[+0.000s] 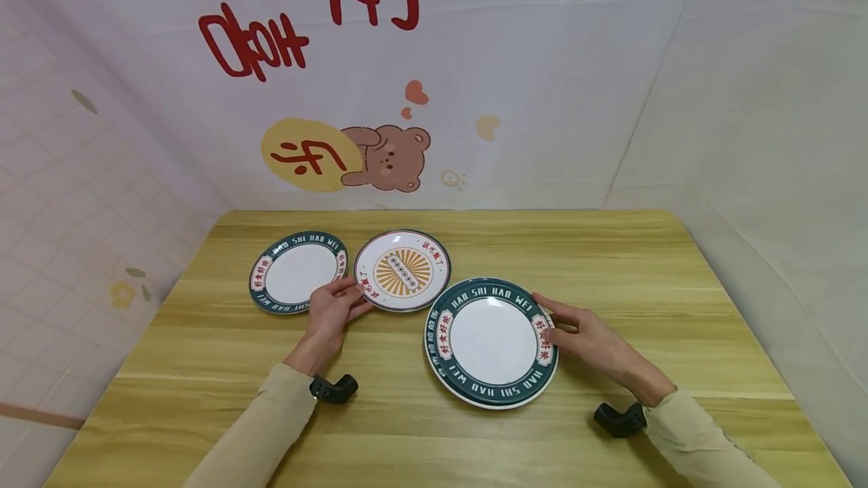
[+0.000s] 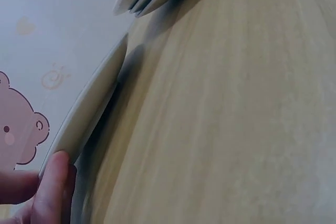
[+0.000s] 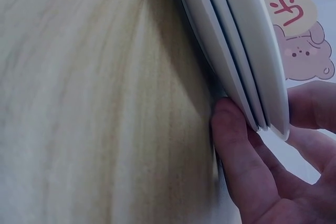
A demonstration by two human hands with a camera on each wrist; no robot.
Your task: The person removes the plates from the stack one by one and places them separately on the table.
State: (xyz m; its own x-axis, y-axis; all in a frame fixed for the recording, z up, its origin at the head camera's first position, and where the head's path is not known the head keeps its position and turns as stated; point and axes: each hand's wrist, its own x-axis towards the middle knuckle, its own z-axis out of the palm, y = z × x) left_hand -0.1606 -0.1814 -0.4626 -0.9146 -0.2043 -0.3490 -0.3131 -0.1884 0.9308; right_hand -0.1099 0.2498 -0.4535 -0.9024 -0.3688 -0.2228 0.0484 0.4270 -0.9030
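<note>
On a wood-grain tabletop (image 1: 373, 420), a person's left hand (image 1: 331, 312) pinched a sunburst plate (image 1: 404, 271) by its near-left rim; the right hand (image 1: 590, 341) gripped a stack of green-rimmed plates (image 1: 493, 341), fingers (image 3: 233, 150) beneath, thumb above, probably keeping the layers together. Another green-rimmed plate (image 1: 298, 274) lay close at left, while open room stretched rightward to the edge.

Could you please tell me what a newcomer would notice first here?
The green-rimmed plate stack, right of centre in the head view, gripped by the right hand, would likely draw the eye first. Farther left, the left hand pinches a white sunburst plate. On the wall behind, a cartoon bear stands out.
</note>
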